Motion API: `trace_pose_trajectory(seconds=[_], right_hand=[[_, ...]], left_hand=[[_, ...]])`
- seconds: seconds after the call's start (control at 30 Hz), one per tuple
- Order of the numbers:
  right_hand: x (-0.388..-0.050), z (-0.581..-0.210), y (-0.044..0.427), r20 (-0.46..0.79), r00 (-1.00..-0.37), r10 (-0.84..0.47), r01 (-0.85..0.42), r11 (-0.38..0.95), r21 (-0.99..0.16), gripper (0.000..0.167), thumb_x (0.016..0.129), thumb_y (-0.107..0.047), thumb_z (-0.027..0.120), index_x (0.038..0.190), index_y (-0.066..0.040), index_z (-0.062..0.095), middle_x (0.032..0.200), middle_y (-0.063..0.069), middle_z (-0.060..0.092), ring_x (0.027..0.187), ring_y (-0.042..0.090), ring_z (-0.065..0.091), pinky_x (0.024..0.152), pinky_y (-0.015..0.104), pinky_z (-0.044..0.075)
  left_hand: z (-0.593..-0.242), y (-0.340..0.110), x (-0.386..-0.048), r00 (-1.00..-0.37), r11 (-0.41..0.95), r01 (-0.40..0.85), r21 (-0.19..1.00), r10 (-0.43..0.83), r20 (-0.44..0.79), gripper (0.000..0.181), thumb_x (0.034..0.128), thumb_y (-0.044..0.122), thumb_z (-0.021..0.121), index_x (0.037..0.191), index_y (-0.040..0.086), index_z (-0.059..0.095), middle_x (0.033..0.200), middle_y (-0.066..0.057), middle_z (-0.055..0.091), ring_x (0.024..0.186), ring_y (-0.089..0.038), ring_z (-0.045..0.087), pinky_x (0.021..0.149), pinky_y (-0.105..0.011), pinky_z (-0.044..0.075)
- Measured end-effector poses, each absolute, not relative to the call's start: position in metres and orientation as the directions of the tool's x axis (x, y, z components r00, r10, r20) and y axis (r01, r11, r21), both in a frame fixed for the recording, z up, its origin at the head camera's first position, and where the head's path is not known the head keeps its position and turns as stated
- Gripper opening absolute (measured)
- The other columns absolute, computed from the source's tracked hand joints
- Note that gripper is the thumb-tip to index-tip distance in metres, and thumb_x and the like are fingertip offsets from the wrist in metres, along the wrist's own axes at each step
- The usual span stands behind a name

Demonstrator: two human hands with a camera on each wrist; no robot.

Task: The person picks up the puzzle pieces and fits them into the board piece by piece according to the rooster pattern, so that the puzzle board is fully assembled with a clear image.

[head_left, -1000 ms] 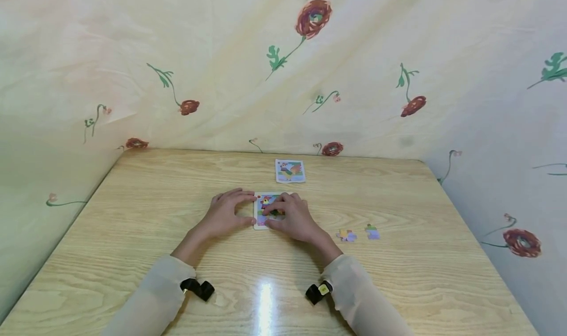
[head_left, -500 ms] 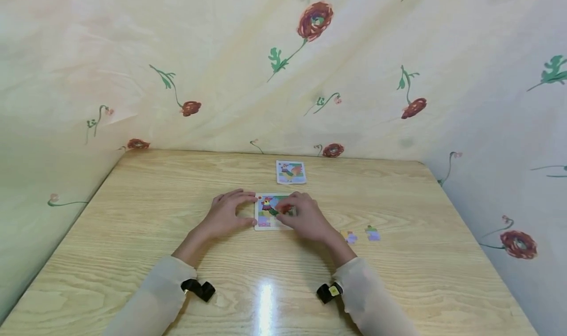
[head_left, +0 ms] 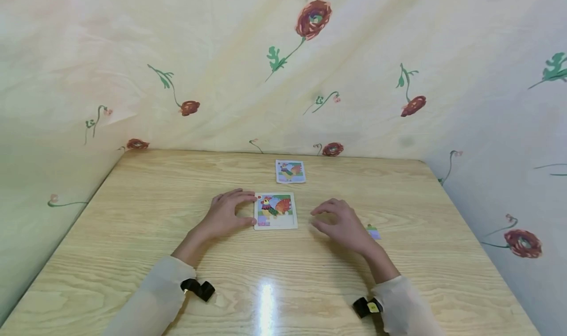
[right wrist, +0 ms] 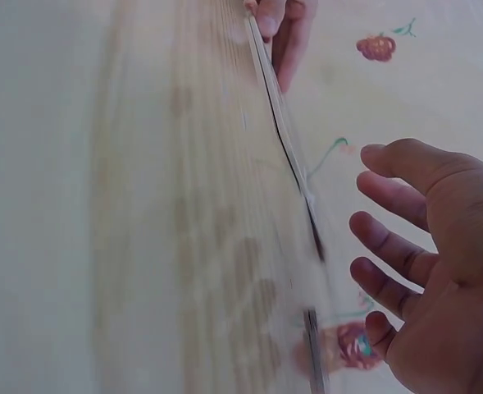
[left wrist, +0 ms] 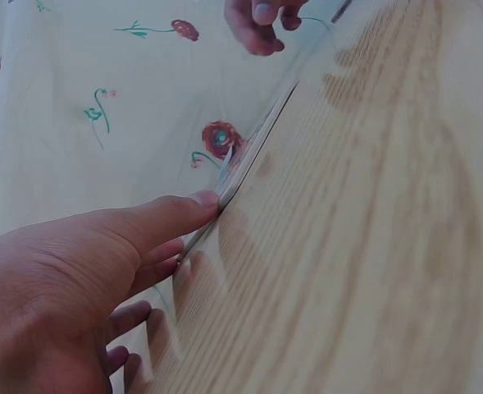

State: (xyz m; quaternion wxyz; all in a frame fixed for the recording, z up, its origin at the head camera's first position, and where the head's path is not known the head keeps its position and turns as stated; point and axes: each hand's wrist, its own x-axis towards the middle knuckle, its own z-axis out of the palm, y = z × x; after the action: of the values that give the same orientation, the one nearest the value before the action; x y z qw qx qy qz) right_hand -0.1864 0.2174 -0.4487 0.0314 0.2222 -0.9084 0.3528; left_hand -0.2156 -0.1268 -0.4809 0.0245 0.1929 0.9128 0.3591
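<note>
A small square jigsaw puzzle board (head_left: 273, 207) with a rooster picture lies mid-table. Pale bare area shows along its lower middle and right. My left hand (head_left: 221, 215) rests at the board's left side, thumb and forefinger touching that edge in a loose curve. In the left wrist view, the thumb tip (left wrist: 207, 199) lies at the board's thin edge. To the right of the board hovers my right hand (head_left: 343, 225), fingers loosely bent, nothing between them. A loose puzzle piece (head_left: 373, 232), green and lilac, lies beyond the right wrist, partly covered by it. The other loose piece is hidden.
Behind the board lies a rooster picture card (head_left: 290, 171). The wooden table (head_left: 146, 198) ends at a flower-patterned cloth (head_left: 230, 80), which also hangs on both sides. A bright reflection shines on the near tabletop.
My right hand has left the board and moved right, its forearm passing in front of one loose piece. More of the rooster picture shows now. My left hand has stayed in place.
</note>
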Motion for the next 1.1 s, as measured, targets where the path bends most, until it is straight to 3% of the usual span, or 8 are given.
trace_pose_trajectory(seconds=[0.27, 0.6, 0.7, 0.93, 1.1], right_hand=[[-0.169, -0.449, 0.261, 0.19, -0.912, -0.364, -0.4, 0.684, -0.61, 0.019, 0.091, -0.015, 0.079, 0.11, -0.016, 0.077, 0.115, 0.001, 0.068, 0.115, 0.027, 0.06, 0.095, 0.052, 0.051], [-0.16, -0.449, 0.306, 0.152, -0.928, -0.341, -0.357, 0.688, -0.632, 0.021, 0.092, -0.022, 0.079, 0.112, -0.021, 0.075, 0.124, 0.001, 0.065, 0.119, 0.025, 0.054, 0.09, 0.04, 0.059], [-0.16, -0.45, 0.313, 0.143, -0.93, -0.34, -0.351, 0.695, -0.628, 0.019, 0.092, -0.024, 0.08, 0.111, -0.022, 0.076, 0.123, 0.0, 0.066, 0.119, 0.024, 0.053, 0.092, 0.038, 0.056], [-0.164, -0.457, 0.319, 0.139, -0.923, -0.359, -0.369, 0.724, -0.583, 0.021, 0.09, -0.02, 0.081, 0.109, -0.025, 0.076, 0.121, 0.001, 0.068, 0.113, 0.024, 0.052, 0.082, 0.03, 0.043], [-0.164, -0.457, 0.319, 0.145, -0.921, -0.362, -0.377, 0.732, -0.568, 0.023, 0.088, -0.019, 0.083, 0.109, -0.025, 0.076, 0.123, 0.005, 0.067, 0.114, 0.028, 0.053, 0.085, 0.036, 0.04]], left_hand=[[-0.481, -0.126, -0.216, -0.922, 0.668, 0.339, 0.663, 0.376, 0.092, 0.063, 0.0875, 0.038, 0.081, 0.145, 0.024, 0.061, 0.158, 0.004, 0.052, 0.158, -0.031, 0.029, 0.124, -0.066, 0.011], [-0.481, -0.125, -0.216, -0.923, 0.677, 0.339, 0.654, 0.373, 0.093, 0.062, 0.0871, 0.039, 0.081, 0.144, 0.023, 0.062, 0.158, 0.003, 0.052, 0.157, -0.031, 0.03, 0.123, -0.067, 0.013], [-0.48, -0.125, -0.216, -0.925, 0.679, 0.335, 0.653, 0.369, 0.092, 0.062, 0.0867, 0.038, 0.082, 0.144, 0.023, 0.062, 0.157, 0.004, 0.053, 0.157, -0.031, 0.03, 0.123, -0.066, 0.013], [-0.477, -0.127, -0.214, -0.924, 0.674, 0.339, 0.656, 0.37, 0.098, 0.063, 0.0865, 0.038, 0.082, 0.144, 0.023, 0.062, 0.157, 0.004, 0.053, 0.157, -0.032, 0.031, 0.123, -0.068, 0.013], [-0.477, -0.127, -0.214, -0.924, 0.673, 0.339, 0.658, 0.371, 0.097, 0.062, 0.0873, 0.038, 0.081, 0.144, 0.024, 0.061, 0.157, 0.004, 0.053, 0.157, -0.032, 0.03, 0.123, -0.068, 0.012]])
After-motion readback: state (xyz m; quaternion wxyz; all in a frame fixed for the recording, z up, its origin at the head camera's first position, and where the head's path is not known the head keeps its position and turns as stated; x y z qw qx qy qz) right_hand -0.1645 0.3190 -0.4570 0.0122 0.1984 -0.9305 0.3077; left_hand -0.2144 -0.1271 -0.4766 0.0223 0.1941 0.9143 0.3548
